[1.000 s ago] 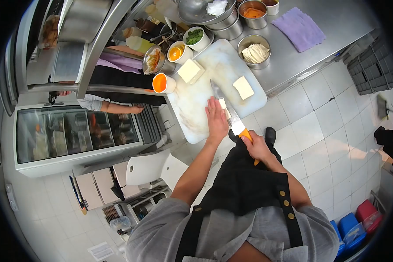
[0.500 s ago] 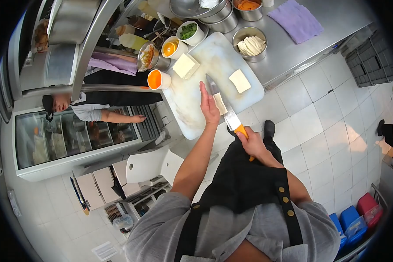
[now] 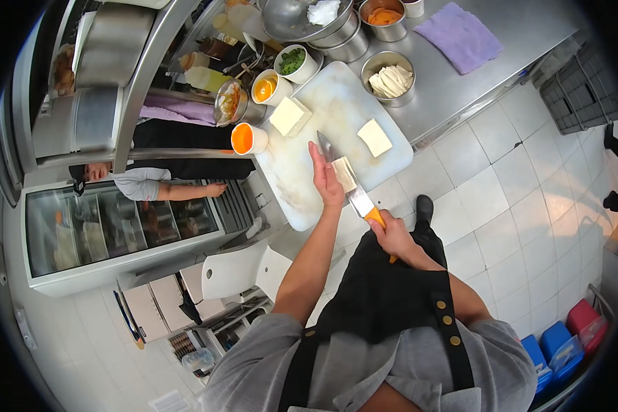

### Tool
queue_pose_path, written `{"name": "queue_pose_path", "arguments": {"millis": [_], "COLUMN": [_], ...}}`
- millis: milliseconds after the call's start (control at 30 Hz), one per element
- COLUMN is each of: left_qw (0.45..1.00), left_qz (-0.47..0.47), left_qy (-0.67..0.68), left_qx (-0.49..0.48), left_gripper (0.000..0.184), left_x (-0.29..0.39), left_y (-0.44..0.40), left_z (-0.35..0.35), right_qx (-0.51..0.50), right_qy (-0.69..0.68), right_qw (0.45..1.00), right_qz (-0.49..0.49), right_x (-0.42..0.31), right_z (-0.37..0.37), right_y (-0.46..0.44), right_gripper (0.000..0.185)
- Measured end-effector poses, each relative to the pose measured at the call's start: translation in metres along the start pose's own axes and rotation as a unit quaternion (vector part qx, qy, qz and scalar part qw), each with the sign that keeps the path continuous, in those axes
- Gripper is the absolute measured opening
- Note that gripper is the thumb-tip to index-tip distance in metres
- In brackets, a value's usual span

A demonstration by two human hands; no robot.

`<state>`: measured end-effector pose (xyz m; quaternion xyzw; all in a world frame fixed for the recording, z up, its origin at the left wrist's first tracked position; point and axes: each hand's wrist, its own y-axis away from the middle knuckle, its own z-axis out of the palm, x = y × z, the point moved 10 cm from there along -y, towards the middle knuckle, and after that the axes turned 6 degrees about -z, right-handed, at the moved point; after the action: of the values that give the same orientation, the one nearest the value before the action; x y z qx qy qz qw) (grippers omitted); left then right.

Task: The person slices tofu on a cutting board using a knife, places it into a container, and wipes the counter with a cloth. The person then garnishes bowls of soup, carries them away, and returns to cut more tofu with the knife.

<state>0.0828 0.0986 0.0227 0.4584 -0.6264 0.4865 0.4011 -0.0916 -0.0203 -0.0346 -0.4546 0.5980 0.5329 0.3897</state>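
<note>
My right hand (image 3: 393,233) is closed round the orange handle of a kitchen knife (image 3: 360,201), whose blade points away from me over the near part of a white cutting board (image 3: 292,199). Beside the blade, my left hand (image 3: 328,180) has its fingers stretched out flat. Pale slices (image 3: 345,175) of tofu or white cheese lie against the blade, right by the left fingers; exact contact is unclear. A thick pale block (image 3: 290,117) sits at the board's left side, and a flat piece (image 3: 375,138) rests at its right.
Beyond the board stand a metal container of pale strips (image 3: 391,81), a tub of green herbs (image 3: 293,60) and an orange-filled cup (image 3: 243,139). A purple cloth (image 3: 459,38) lies on the steel counter (image 3: 522,27). At the left, another person's arm (image 3: 191,191) extends near a glass-fronted fridge (image 3: 117,226).
The view has shifted slightly. The knife has drawn a little towards me, and the slices beside the blade show more of their face. My left hand stays beside them.
</note>
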Motion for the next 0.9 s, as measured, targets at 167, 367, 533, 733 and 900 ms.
{"name": "queue_pose_path", "arguments": {"millis": [167,367,533,733,900], "left_qw": [0.98,0.994,0.995,0.992,0.992], "left_qz": [-0.057,-0.023,-0.03,-0.026,-0.036], "left_qy": [0.163,0.101,0.096,0.123,0.114], "left_qx": [0.102,0.027,0.019,0.022,0.025], "left_gripper": [0.055,0.06,0.063,0.065,0.066], "left_x": [-0.017,-0.002,-0.003,-0.005,-0.005], "left_y": [0.0,0.002,0.0,0.001,0.001], "left_z": [-0.018,-0.006,-0.004,-0.005,-0.005], "right_qx": [0.006,-0.004,-0.001,0.02,0.022], "right_qy": [0.006,0.012,0.009,0.032,0.027], "right_qw": [1.0,1.0,1.0,0.999,0.999], "right_qz": [0.005,0.009,-0.009,-0.032,-0.041], "right_x": [-0.003,0.007,0.005,-0.003,-0.006], "right_z": [-0.003,0.004,0.004,0.003,0.003], "right_y": [-0.002,0.001,0.0,0.001,0.0], "right_gripper": [0.035,0.037,0.038,0.035,0.034]}}
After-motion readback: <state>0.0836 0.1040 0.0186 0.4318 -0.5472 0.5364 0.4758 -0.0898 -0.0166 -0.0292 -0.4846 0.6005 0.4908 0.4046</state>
